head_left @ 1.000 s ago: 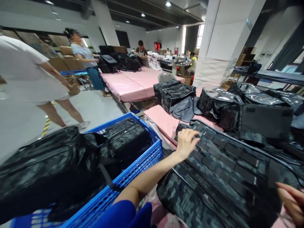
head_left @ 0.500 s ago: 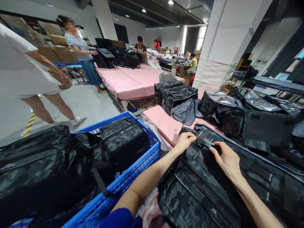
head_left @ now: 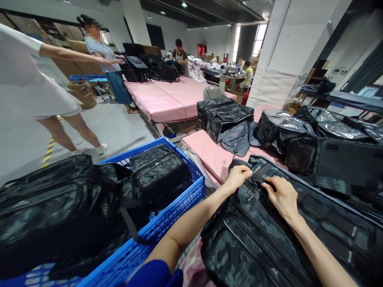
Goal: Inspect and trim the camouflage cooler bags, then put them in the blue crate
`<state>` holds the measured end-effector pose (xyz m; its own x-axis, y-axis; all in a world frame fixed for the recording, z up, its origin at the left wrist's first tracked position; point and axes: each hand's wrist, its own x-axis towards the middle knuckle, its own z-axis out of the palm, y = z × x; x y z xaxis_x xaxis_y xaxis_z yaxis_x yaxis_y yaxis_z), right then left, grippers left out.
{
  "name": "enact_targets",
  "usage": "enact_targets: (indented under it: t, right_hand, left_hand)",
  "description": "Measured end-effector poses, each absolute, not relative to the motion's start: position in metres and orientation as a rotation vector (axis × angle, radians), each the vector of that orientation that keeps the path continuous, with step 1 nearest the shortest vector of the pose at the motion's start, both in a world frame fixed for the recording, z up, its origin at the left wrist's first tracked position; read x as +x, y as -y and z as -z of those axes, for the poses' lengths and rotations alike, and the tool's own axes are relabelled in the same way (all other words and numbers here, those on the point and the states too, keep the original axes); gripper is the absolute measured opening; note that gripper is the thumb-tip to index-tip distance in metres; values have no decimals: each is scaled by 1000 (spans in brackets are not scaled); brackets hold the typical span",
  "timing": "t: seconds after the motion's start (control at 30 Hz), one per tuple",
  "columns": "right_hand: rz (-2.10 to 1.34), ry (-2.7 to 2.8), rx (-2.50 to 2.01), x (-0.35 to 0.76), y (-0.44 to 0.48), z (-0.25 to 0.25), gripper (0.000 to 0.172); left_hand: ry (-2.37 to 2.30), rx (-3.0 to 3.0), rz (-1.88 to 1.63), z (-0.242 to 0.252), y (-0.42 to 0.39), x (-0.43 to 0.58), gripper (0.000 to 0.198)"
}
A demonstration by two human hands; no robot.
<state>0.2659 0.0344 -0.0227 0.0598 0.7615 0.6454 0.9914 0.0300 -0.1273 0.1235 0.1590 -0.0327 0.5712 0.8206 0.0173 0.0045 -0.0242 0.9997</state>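
A large dark camouflage bag (head_left: 248, 243) lies in front of me, its upper panel spread out toward the right. At the panel's near-left edge, my left hand (head_left: 238, 177) is closed in a pinch; whatever sits between its fingertips is too small to make out. Just to the right, my right hand (head_left: 283, 195) is closed around small thread snips (head_left: 267, 182) with a dark handle. Their tip points left toward the pinching fingers, close above the bag's fabric and webbing.
On my left, a blue plastic crate (head_left: 191, 191) holds several camouflage bags (head_left: 161, 169). More bags (head_left: 229, 115) stand on the pink-covered table (head_left: 170, 99) and to the right. One person in white (head_left: 36, 87) and another in a blue skirt (head_left: 115, 85) stand at the left.
The snips' bright blades, visible before, now show only as a dark shape nearer the left fingertips. The person in white has raised an arm toward the other person. My view has shifted slightly.
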Motion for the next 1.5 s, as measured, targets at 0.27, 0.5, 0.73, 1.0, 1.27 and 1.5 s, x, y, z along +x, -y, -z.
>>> enact_targets:
  t: [0.27,0.5,0.73,1.0,1.27,1.5]
  right_hand:
    - [466,1813,-1731,273,-41,20,37]
    - [437,1707,-1711,275,-35,23,37]
    - [464,1736,-1700,272,-43,22,41]
    - [478,1655,-1729,279,-26,26,40]
    - [483,1706,-1724,273,-30,28,39]
    - [428,1713,-1736,274,-35,31,39]
  left_hand:
    - [-774,1464,-741,30,-158,124,13]
    - [-770,1471,-737,30,-158,124,15]
    - [-791,1596,-755,33,-156,126,15]
    - [-1092,2146,-1053,25,-174,78,29]
    - [-726,2585,-1202,35,-144,109,9]
    - [-661,2676,-1151,33,-144,110,11]
